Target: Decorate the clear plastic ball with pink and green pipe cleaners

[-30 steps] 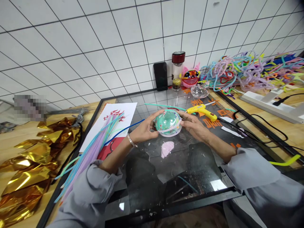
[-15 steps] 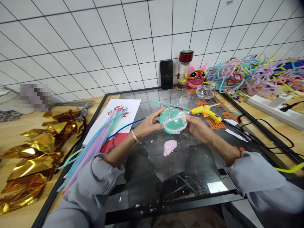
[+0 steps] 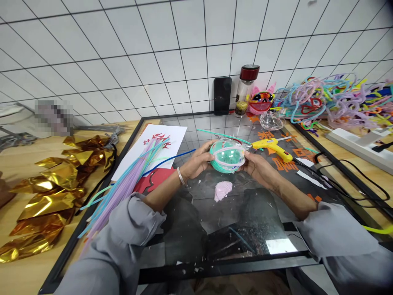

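Between my two hands is a clear plastic ball (image 3: 227,157) with green inside and a pale pink fuzzy strip across it. My left hand (image 3: 199,160) grips its left side, fingers behind and thumb in front. At the right side, my right hand (image 3: 256,166) closes on the ball's edge. Just behind that hand lies a yellow glue gun (image 3: 272,146), its nozzle close to the ball. A pale pink lumpy piece (image 3: 222,191) rests on the dark glass tabletop (image 3: 196,229) below the ball.
Pipe cleaners (image 3: 123,192) lie over white paper (image 3: 175,139) at left, beside gold foil (image 3: 49,200). Along the wall stand a phone (image 3: 222,96), a glass bottle (image 3: 244,96) and a pink animal figure (image 3: 260,101). Tangled pipe cleaners (image 3: 331,98), a power strip (image 3: 362,147) and black cables (image 3: 353,196) occupy the right.
The ball has turned slightly in my hands, so the pink strip now curves higher across it. The whole view has shifted a little. At the far left edge, part of another person's hand has appeared.
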A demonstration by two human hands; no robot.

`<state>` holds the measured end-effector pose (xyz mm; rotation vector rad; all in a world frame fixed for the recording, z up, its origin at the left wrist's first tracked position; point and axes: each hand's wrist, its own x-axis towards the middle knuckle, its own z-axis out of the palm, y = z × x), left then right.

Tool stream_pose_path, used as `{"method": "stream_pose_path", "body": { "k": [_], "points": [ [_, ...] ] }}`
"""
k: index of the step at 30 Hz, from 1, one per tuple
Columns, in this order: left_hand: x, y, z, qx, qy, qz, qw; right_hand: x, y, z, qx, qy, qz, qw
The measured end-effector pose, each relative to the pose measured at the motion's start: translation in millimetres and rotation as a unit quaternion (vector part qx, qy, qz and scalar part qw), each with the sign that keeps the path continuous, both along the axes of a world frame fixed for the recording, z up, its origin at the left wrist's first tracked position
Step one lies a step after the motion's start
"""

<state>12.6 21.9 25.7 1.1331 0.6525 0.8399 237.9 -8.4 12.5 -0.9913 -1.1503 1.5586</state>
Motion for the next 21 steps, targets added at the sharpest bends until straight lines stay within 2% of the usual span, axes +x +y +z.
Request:
{"method": "stream_pose_path", "body": {
  "k": [4, 7, 9, 11, 13, 15, 17, 21],
  "points": [
    [0, 0, 0.8, -0.024, -0.012, 0.003, 1.000, 3, 2, -3.5, 0.024, -0.057, -0.001, 0.998],
    [0, 0, 3.9, -0.023, -0.008, 0.005, 1.000, 6, 1, -5.3, 0.092, -0.133, -0.073, 0.984],
    [-1, 0, 6.4, -0.011, 0.002, 0.008, 1.000, 6, -3, -2.6, 0.192, -0.209, -0.141, 0.949],
    [-1, 0, 9.4, 0.005, 0.024, 0.012, 1.000, 5, -8, 3.8, 0.311, -0.291, -0.173, 0.888],
    [-2, -1, 13.0, 0.020, 0.057, 0.014, 0.998, 2, -14, 11.8, 0.405, -0.345, -0.156, 0.832],
    [-2, -1, 16.8, 0.028, 0.088, 0.018, 0.996, 0, -19, 18.5, 0.464, -0.380, -0.122, 0.791],
    [-3, -2, 20.0, 0.028, 0.101, 0.022, 0.994, 0, -21, 22.1, 0.492, -0.395, -0.096, 0.770],
    [-4, -2, 22.9, 0.020, 0.101, 0.024, 0.994, 1, -20, 21.6, 0.500, -0.404, -0.074, 0.762]
  ]
}}
